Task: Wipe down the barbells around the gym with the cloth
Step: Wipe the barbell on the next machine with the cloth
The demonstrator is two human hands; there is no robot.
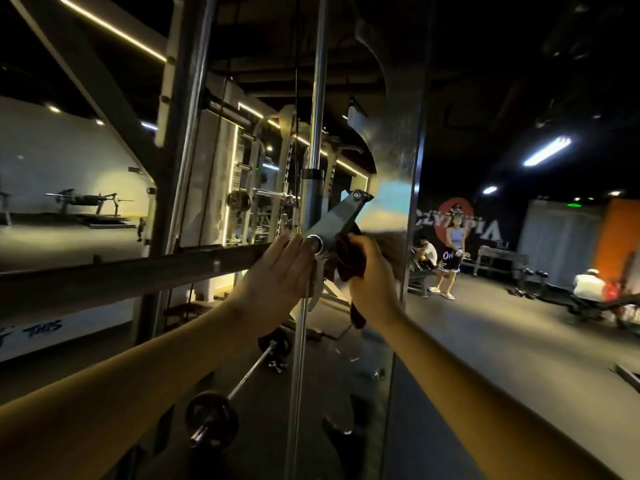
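A Smith machine bar runs from the left to a metal hook bracket on a vertical chrome guide rod. My left hand lies flat with straight fingers against the bar's end next to the bracket hub. My right hand grips a dark red cloth bunched against the right side of the bracket; a tail of cloth hangs below the hand.
A small barbell with black plates lies on the floor below. The machine's steel upright stands just right of my hands. More racks stand behind. Three people are at benches far right on open dark floor.
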